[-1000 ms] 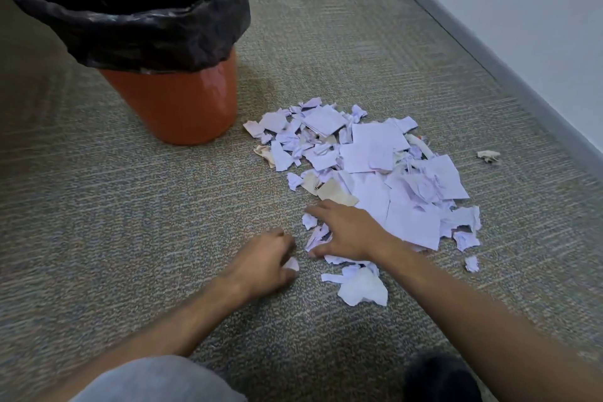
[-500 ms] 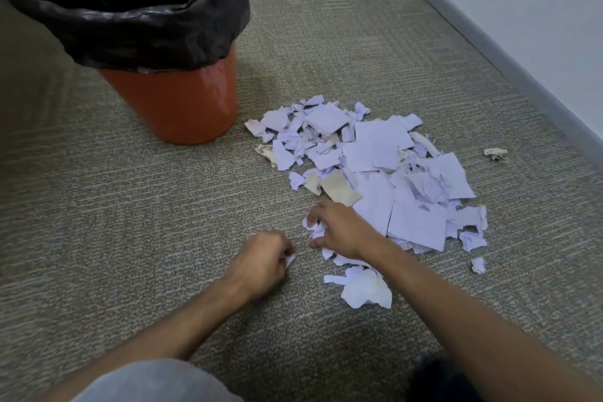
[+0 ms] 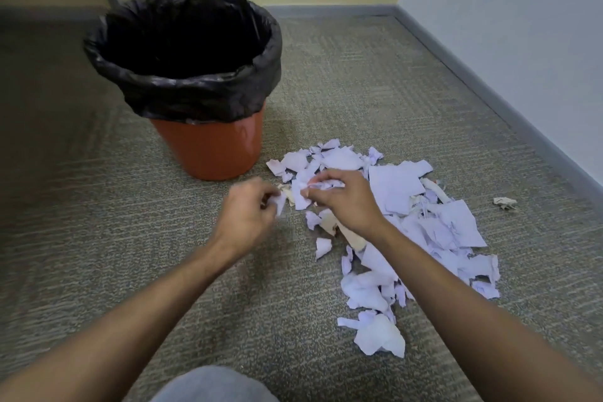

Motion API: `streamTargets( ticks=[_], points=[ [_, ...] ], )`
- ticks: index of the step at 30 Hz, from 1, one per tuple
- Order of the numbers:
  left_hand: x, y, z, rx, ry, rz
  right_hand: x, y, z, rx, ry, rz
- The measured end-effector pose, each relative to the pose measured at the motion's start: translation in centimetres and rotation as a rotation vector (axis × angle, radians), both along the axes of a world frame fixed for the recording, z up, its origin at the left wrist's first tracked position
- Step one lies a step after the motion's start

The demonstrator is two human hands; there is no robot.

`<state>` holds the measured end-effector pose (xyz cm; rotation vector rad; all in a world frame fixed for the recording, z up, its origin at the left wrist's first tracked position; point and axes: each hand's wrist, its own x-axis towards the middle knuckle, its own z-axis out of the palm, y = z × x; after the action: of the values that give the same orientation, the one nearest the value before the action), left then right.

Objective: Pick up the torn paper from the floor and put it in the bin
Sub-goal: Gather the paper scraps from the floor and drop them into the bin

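Mid-frame, the left hand (image 3: 248,215) pinches a small white scrap and the right hand (image 3: 342,197) curls round a crumpled wad of torn paper. The heap of torn white paper pieces (image 3: 424,225) covers the grey-green carpet (image 3: 98,238) at centre right. The step looks like carrying a first handful; next, both hands must travel up-left over the orange plastic bin with black liner (image 3: 208,147) and let go.

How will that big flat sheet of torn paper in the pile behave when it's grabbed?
The big flat sheet looks thin, so it is probably light and floppy and will likely crumple like the scraps in the right hand. Lying flat on the carpet, its edge may be hard to pinch.
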<state>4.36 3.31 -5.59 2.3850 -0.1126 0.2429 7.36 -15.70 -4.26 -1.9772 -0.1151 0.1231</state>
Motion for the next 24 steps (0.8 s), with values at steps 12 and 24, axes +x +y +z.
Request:
streamTargets(
  ticks=[12,24],
  points=[
    [10.2,7.2,15.9,0.031,-0.395,0.293,11.3,11.4,15.9,0.103,-0.304,0.095],
    [7.3,6.4,13.1,0.271,-0.446,0.196,10.5,8.3,13.8,-0.055,-0.333,0.104]
  ],
)
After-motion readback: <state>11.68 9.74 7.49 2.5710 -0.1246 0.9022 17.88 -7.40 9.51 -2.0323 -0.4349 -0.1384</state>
